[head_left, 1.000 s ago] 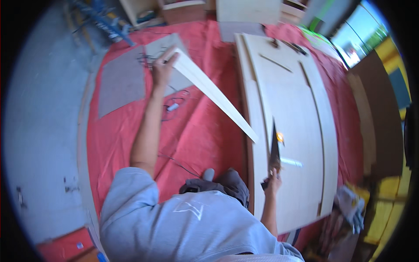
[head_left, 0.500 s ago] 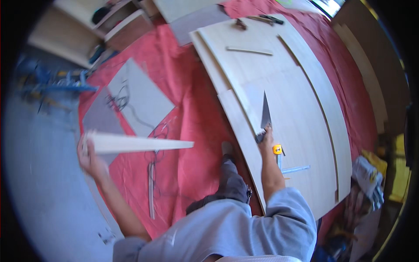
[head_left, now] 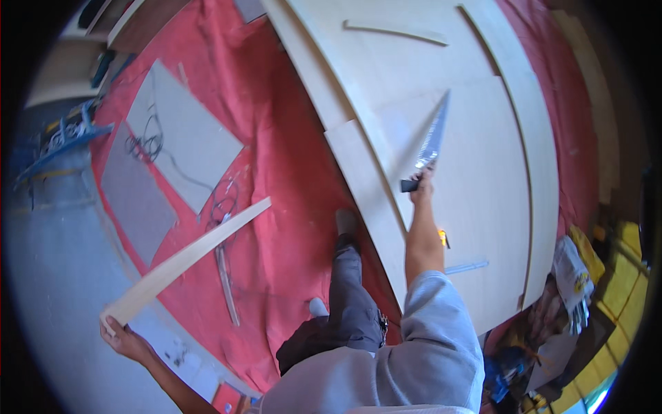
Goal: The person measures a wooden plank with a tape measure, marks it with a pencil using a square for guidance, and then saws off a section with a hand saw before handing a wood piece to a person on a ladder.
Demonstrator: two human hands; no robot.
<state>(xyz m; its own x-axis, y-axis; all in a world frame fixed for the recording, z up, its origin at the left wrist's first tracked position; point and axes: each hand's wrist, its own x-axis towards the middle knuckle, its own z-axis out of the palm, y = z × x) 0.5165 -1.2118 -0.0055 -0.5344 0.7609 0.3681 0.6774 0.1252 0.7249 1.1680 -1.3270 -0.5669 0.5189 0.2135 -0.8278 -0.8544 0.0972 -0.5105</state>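
My left hand (head_left: 123, 334) grips one end of a long pale wooden strip (head_left: 186, 257) at the lower left, the strip angling up over the red sheet. My right hand (head_left: 423, 181) is closed on the black handle of a handsaw (head_left: 434, 129), its toothed blade pointing away over a stack of pale wooden panels (head_left: 464, 201). A yellow tape measure (head_left: 442, 239) and a metal ruler (head_left: 466, 267) lie on the panels near my right forearm. A short batten (head_left: 394, 31) lies farther up on them.
Grey boards (head_left: 187, 139), black cables (head_left: 144, 143) and a narrow strip (head_left: 227, 286) lie on the red sheet (head_left: 277, 103). Blue tools (head_left: 69, 139) and open cabinets (head_left: 65, 69) stand at upper left. Bags (head_left: 572, 272) and yellow packages (head_left: 620, 272) are at right.
My left hand has swung the wooden strip down and toward the lower left. My right hand has moved the saw farther forward over the panels. My view has turned and shifted.
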